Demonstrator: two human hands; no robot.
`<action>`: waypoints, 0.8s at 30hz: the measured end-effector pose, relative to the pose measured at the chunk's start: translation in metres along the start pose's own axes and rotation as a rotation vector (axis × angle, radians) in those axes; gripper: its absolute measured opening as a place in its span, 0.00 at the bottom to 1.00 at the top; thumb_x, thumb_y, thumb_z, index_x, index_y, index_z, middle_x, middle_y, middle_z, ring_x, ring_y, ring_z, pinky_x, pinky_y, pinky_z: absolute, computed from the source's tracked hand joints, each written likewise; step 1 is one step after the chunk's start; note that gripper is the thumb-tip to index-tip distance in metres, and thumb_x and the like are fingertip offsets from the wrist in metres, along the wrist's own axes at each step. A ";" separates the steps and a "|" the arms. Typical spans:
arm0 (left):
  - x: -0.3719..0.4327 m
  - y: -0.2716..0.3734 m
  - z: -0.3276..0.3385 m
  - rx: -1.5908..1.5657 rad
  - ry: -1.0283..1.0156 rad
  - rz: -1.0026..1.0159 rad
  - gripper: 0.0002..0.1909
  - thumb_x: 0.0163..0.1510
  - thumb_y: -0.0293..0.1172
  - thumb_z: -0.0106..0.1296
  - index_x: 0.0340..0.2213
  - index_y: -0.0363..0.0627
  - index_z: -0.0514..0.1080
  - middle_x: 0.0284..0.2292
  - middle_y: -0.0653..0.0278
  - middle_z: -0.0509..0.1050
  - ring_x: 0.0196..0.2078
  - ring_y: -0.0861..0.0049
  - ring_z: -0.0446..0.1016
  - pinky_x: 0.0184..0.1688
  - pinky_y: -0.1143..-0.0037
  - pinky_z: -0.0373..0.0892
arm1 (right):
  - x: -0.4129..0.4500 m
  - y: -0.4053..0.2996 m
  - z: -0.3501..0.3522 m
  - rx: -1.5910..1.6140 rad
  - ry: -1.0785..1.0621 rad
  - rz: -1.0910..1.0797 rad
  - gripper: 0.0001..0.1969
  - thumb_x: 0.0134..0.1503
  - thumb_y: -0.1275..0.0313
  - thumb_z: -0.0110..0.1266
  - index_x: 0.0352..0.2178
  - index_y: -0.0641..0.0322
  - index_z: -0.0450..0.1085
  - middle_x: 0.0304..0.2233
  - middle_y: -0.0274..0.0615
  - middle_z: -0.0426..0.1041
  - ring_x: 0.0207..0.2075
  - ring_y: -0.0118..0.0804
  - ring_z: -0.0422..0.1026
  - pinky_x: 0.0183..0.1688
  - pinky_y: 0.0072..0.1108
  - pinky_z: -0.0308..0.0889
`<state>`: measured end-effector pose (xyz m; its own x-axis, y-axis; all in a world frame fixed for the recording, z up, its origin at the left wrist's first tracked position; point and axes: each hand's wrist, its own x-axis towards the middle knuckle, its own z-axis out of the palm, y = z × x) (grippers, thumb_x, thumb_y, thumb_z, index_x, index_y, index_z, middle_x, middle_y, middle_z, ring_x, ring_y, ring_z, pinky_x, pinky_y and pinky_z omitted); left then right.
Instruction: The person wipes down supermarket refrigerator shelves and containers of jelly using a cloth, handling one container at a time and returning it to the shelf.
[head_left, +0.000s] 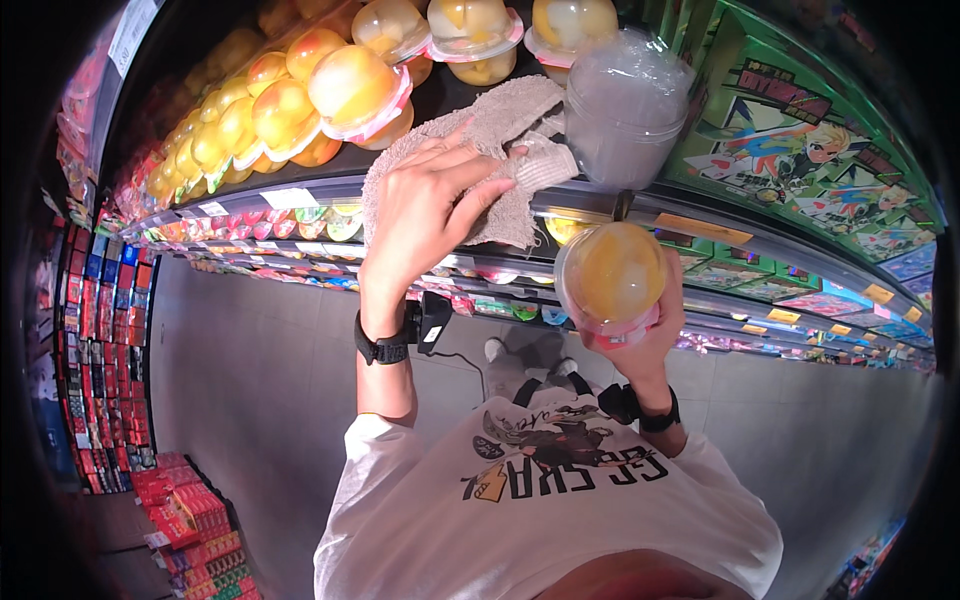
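My left hand (431, 199) lies palm down on a beige terry cloth (506, 112), its thumb and fingers on the bunched folds. The cloth rests on the shelf and hangs over its front edge. My right hand (645, 330) is wrapped round a clear plastic dome-shaped cup (615, 274) with yellow and whitish contents, in front of the shelf edge. Right of the cloth stands a clear, film-wrapped plastic tub (630, 112). Similar yellow domed cups (352, 90) stand in rows at the left, and more (476, 30) stand behind the cloth.
Green printed boxes (795, 142) fill the shelf at the right. The shelf's front edge (720, 225) carries price labels. Lower shelves hold small colourful packs (262, 225). At the left are racks of red packages (109, 360) and stacked red boxes (191, 517). Grey floor tiles (262, 360) lie below.
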<state>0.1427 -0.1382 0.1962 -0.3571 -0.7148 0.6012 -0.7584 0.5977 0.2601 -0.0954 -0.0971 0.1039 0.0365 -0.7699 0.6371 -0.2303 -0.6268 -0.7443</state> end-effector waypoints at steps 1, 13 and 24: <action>0.001 0.002 -0.002 -0.018 -0.032 -0.061 0.09 0.49 0.31 0.54 0.28 0.36 0.73 0.22 0.56 0.69 0.27 0.61 0.67 0.34 0.71 0.64 | 0.000 -0.001 0.000 0.010 -0.008 -0.013 0.37 0.29 0.63 0.70 0.43 0.65 0.66 0.38 0.44 0.66 0.39 0.41 0.67 0.44 0.27 0.63; 0.007 0.013 0.003 0.072 -0.036 -0.082 0.14 0.53 0.36 0.51 0.41 0.48 0.75 0.19 0.60 0.60 0.25 0.63 0.64 0.30 0.69 0.62 | 0.003 -0.002 -0.001 0.028 0.058 0.031 0.37 0.29 0.65 0.71 0.44 0.66 0.66 0.39 0.44 0.67 0.40 0.41 0.68 0.44 0.27 0.63; 0.003 0.000 0.007 0.226 -0.064 0.038 0.23 0.48 0.42 0.55 0.47 0.56 0.71 0.21 0.63 0.60 0.27 0.68 0.64 0.30 0.72 0.62 | -0.003 -0.004 -0.003 0.021 -0.002 0.018 0.37 0.29 0.67 0.69 0.45 0.65 0.64 0.41 0.44 0.66 0.42 0.39 0.68 0.46 0.26 0.62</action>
<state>0.1377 -0.1425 0.1929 -0.4160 -0.7195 0.5562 -0.8440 0.5331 0.0584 -0.0974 -0.0923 0.1054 0.0345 -0.7812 0.6233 -0.2108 -0.6154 -0.7595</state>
